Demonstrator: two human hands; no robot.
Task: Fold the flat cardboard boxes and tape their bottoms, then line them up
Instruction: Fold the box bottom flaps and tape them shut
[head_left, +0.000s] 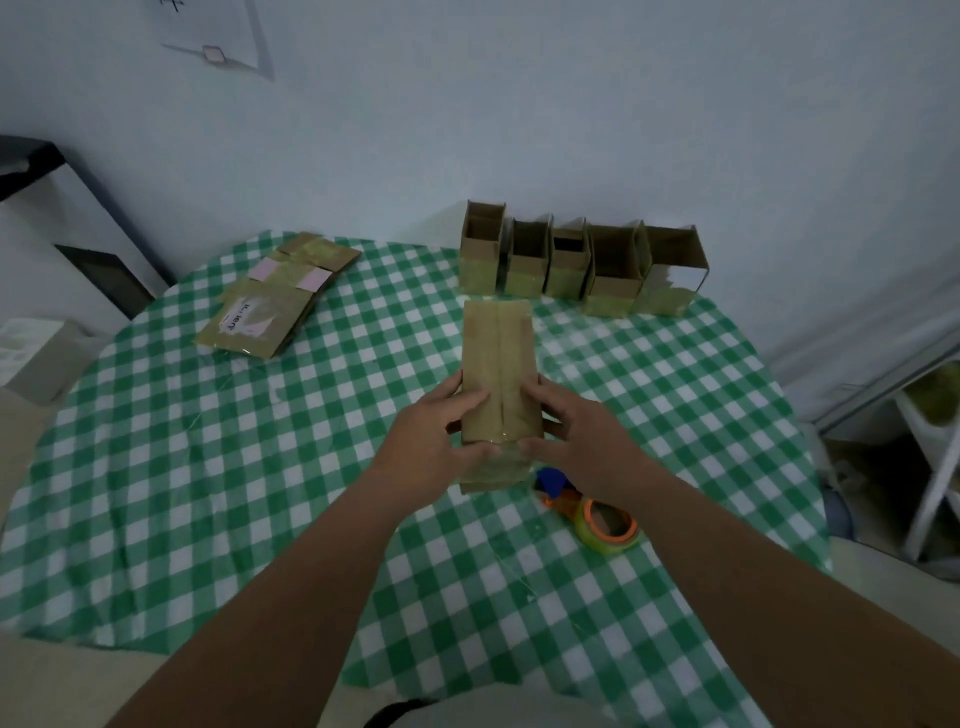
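**Tape seam being pressed on an upturned box near the middle of the table**

A folded cardboard box (496, 384) is being held bottom-up near the middle of the table (208, 467), a little toward its near edge. A strip of clear tape is lying along the seam between its bottom flaps and appears to be folding over the near end. The box is being gripped from both sides: the left hand (431, 431) is resting on the left flap with its fingers laid over the top and its thumb at the near end, and the right hand (566, 426) is being wrapped round the right side, with a finger reaching in toward the taped end.

The main risk is judged to be a poorly stuck seam. If the flaps are being squeezed unevenly, a gap could open under the tape or the tape could wrinkle, and the bottom might not hold. If too much force is applied, the hollow box could be crushed out of square.

A tape dispenser (597, 519) is lying just beside the right forearm toward the near edge and could be knocked as the hand is drawn back.

Five finished boxes (576, 265) are standing in a row along the far edge; they could be toppled if the new box is pushed in carelessly. A stack of flat boxes (275, 296) is waiting toward the far left edge.
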